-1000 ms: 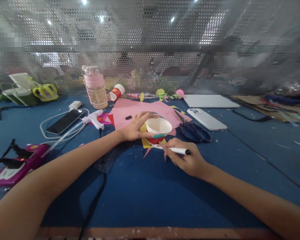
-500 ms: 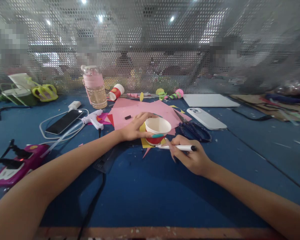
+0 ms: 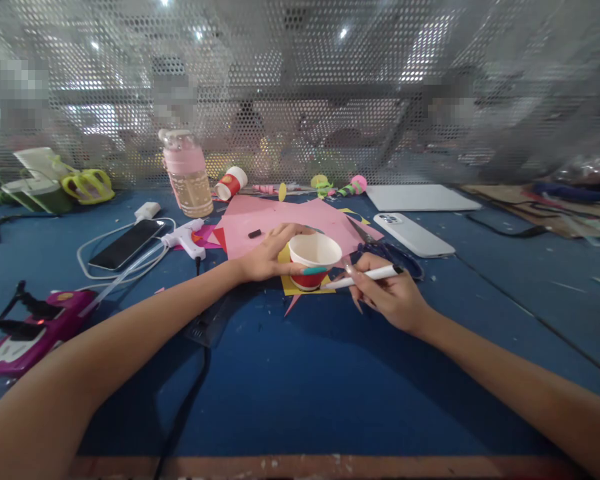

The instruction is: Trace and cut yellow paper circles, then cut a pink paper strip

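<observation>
A red and white paper cup (image 3: 314, 251) stands upright on a piece of yellow paper (image 3: 291, 287). My left hand (image 3: 275, 257) is closed around the cup's left side, its thumb across the front and the other fingers partly hidden behind. Between the fingers of my right hand (image 3: 385, 290) is a white marker (image 3: 375, 275). The marker's tip points at the cup's base on the right, over the yellow paper; whether it touches the paper I cannot tell. Pink paper sheets (image 3: 260, 217) lie behind the cup, with a black marker cap (image 3: 255, 234) on them.
Scissors (image 3: 390, 257) and a white phone (image 3: 414, 235) lie to the right. On the left are a glue gun (image 3: 187, 238), a black phone (image 3: 127, 244) and a magenta power strip (image 3: 43, 330). A pink bottle (image 3: 187, 175) and another paper cup (image 3: 231, 184) are near the perforated screen.
My right hand has moved slightly right and up, taking the marker's tip from the cup's front base round to its right side. The left hand and the cup stay in place.
</observation>
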Motion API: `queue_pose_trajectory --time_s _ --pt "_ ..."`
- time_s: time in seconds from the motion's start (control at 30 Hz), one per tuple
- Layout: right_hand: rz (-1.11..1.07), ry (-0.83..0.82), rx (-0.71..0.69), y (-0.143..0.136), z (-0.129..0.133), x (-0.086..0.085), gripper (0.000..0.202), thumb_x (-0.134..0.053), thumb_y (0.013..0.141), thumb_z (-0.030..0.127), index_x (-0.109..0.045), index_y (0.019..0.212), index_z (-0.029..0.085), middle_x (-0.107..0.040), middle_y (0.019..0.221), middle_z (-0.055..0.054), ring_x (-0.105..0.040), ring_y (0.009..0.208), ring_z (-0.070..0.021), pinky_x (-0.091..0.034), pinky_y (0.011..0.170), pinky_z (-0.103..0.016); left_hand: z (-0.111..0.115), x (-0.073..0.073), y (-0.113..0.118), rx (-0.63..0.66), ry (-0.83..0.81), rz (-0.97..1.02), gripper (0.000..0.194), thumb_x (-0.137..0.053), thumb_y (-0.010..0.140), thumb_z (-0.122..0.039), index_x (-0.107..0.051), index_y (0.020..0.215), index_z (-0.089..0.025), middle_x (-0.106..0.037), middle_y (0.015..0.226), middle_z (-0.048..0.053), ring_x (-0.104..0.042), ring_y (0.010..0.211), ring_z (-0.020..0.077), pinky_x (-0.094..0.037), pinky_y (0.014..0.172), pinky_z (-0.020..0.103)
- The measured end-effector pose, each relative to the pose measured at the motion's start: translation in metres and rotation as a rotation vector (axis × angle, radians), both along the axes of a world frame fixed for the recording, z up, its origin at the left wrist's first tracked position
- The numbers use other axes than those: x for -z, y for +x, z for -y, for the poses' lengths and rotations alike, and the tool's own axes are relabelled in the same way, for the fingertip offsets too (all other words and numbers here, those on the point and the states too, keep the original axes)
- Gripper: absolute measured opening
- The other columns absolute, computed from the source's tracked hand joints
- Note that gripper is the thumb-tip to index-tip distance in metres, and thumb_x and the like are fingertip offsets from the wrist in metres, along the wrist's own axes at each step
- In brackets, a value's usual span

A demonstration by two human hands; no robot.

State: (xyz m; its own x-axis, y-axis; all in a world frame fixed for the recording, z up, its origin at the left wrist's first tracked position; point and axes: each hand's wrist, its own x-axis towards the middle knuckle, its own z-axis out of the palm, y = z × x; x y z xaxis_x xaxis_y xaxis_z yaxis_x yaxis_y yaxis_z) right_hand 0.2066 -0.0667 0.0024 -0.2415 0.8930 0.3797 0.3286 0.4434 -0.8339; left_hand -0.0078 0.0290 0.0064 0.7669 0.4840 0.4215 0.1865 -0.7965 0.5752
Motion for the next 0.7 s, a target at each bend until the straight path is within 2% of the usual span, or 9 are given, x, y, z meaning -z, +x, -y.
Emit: queue_pose_trajectory --time_s 0.33,0.43,0.5,0.57,0.63,0.7 --pt "-0.07 -0.057 0.032 0.003 -0.006 0.001 0.041 -0.052 0.079 0.054 -0.045 0.056 0.02 -0.045 0.04 0.005 -0.035 0.03 -0.0049 -0.024 0.029 -0.019 0.0 0.0 0.0 0.002 0.008 0.0 0.063 -0.056 0.071 -0.059 -0.044 0.12 -0.02 -0.048 0.124 0.013 -0.04 0.118 0.0301 -0.029 0.1 0.047" --pt "-0.119 -0.024 0.076 0.005 -0.005 0.004 0.038 -0.053 0.079 0.052 -0.045 0.058 0.021 -0.049 0.042 0.004 -0.036 0.03 -0.006 -0.025 0.029 -0.02 -0.001 0.001 0.0 0.007 0.014 0.002 0.063 -0.056 0.072 -0.058 -0.044 0.12 -0.02 -0.049 0.124 0.013 -0.04 0.118 0.0297 -0.029 0.1 0.047" --pt "-0.13 0.081 0.127 0.008 -0.001 0.008 0.033 -0.05 0.083 0.046 -0.047 0.061 0.021 -0.052 0.045 0.003 -0.038 0.031 -0.0069 -0.027 0.03 -0.021 -0.001 0.001 0.0 0.008 0.011 0.001 0.064 -0.056 0.072 -0.058 -0.043 0.12 -0.019 -0.048 0.125 0.014 -0.04 0.118 0.0302 -0.029 0.1 0.047" --pt "-0.063 0.256 0.148 0.01 0.005 0.01 0.026 -0.047 0.087 0.035 -0.051 0.065 0.021 -0.055 0.048 0.002 -0.042 0.034 -0.0077 -0.031 0.034 -0.022 -0.001 0.001 0.0 0.003 0.009 -0.001 0.065 -0.056 0.071 -0.058 -0.043 0.121 -0.018 -0.048 0.124 0.015 -0.04 0.118 0.031 -0.029 0.1 0.048" --pt "0.109 0.472 0.129 0.009 0.012 0.011 0.02 -0.046 0.088 0.025 -0.056 0.071 0.022 -0.058 0.052 0.0 -0.048 0.039 -0.0094 -0.036 0.039 -0.024 -0.001 0.001 0.0 -0.003 0.009 -0.002 0.065 -0.056 0.071 -0.058 -0.043 0.121 -0.019 -0.048 0.124 0.015 -0.04 0.118 0.0312 -0.029 0.099 0.048" --pt "0.342 0.697 0.095 0.002 0.02 0.009 0.02 -0.045 0.088 0.021 -0.06 0.075 0.021 -0.059 0.054 -0.002 -0.053 0.045 -0.0118 -0.039 0.043 -0.025 -0.001 0.002 0.0 0.0 0.013 0.002 0.064 -0.057 0.071 -0.058 -0.043 0.121 -0.02 -0.048 0.125 0.014 -0.04 0.117 0.0308 -0.029 0.098 0.048"
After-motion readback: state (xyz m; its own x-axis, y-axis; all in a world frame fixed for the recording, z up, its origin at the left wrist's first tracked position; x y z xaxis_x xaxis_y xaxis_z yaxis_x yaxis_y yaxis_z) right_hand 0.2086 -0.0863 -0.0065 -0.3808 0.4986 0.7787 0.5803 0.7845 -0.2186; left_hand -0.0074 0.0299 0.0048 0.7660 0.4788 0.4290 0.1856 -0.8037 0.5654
